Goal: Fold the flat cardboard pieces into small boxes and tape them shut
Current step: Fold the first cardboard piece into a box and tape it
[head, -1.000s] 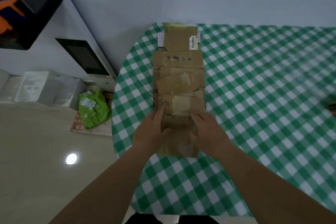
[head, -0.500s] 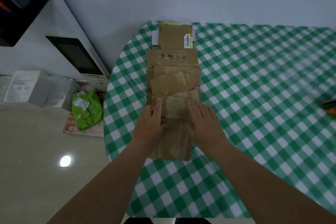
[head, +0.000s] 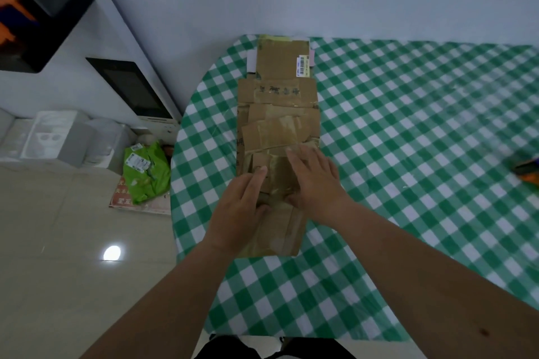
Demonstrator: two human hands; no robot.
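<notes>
Two hands are resting on a row of flat cardboard pieces.

The left hand (head: 243, 207) and the right hand (head: 316, 181) are lying flat, fingers straight, grip wide and holding nothing, on the nearest flat brown cardboard piece (head: 277, 213). More overlapping brown cardboard pieces (head: 280, 114) are stretching away along the left edge of the desk with the green and white checked cloth (head: 408, 154). A green plastic bag (head: 147, 172) is lying on the floor beside the desk.

- The flat cardboard pieces (head: 278, 114) are seen as matt brown card, creased, with glossy tape strips.
- The tablecloth (head: 408, 131) is seen as smooth checked cloth.
- The floor (head: 58, 242) is seen as glossy tile.
</notes>
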